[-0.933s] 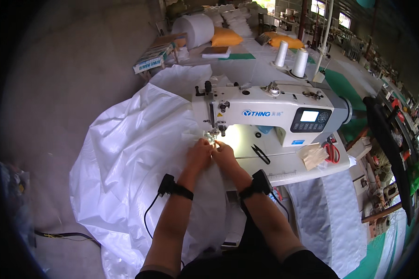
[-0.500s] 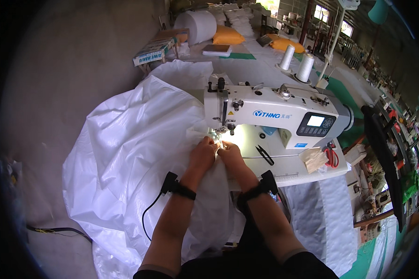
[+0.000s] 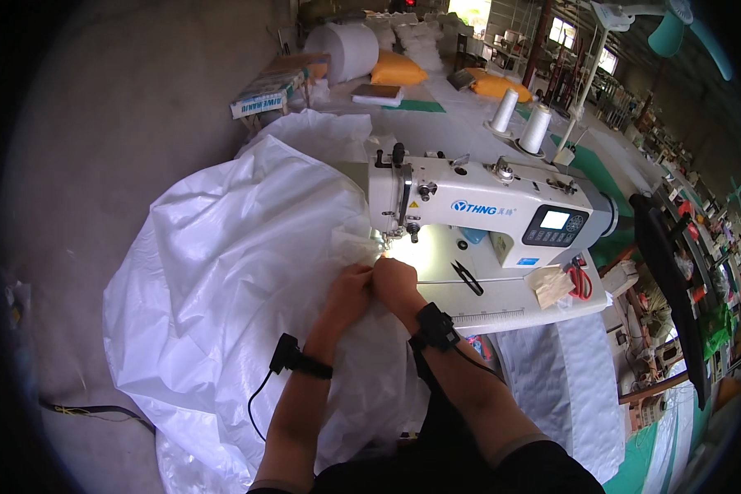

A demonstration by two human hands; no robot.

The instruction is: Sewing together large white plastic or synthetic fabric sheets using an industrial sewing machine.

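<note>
A large white plastic sheet (image 3: 230,263) lies bunched to the left of a white sewing machine (image 3: 461,193) and runs up to its presser foot. Just below the lit needle area, my left hand (image 3: 351,292) is closed on the sheet's edge. My right hand (image 3: 396,282) is curled tight against it, touching the left hand; its fingertips are mostly hidden, but they pinch the same edge. Black bands with small boxes circle both wrists.
Thread snips (image 3: 468,278) lie on the machine bed, with red-handled scissors (image 3: 580,283) and a brown paper piece (image 3: 551,286) farther right. Two white thread cones (image 3: 535,130) stand behind the machine. Orange sacks (image 3: 398,68) and a white roll (image 3: 342,51) are at the back.
My right hand has rolled over and moved left against my left hand. Both hands have shifted slightly down from the needle, the left one a little leftward with the sheet's edge.
</note>
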